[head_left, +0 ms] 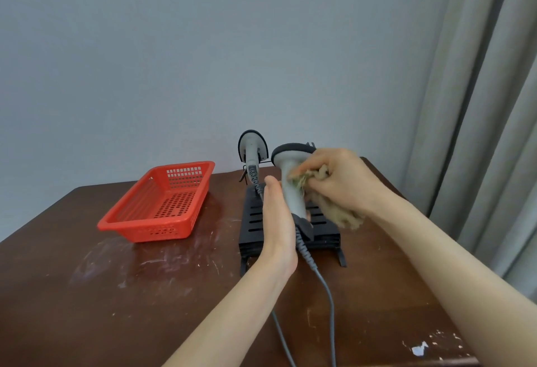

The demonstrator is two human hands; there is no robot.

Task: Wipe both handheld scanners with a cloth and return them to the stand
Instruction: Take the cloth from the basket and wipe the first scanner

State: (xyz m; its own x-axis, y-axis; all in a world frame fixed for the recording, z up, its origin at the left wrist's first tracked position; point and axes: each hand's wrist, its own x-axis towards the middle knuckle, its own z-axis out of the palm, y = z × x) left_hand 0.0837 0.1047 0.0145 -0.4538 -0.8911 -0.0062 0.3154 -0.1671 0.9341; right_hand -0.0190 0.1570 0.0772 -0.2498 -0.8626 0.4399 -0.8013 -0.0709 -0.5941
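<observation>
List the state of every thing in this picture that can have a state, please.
held scanner: held above the stand, handle gripped by the left hand.
second scanner: resting in the stand, untouched.
cloth: bunched in the right hand, pressed against the held scanner.
stand: on the table, holding one scanner.
red basket: upright on the table, apart from the stand.

Just behind the grip, a grey corded scanner (pixel 251 147) occupies the black slotted stand (pixel 254 218); leftward, open brown tabletop (pixel 87 294) reaches a red plastic basket (pixel 154 231).
</observation>
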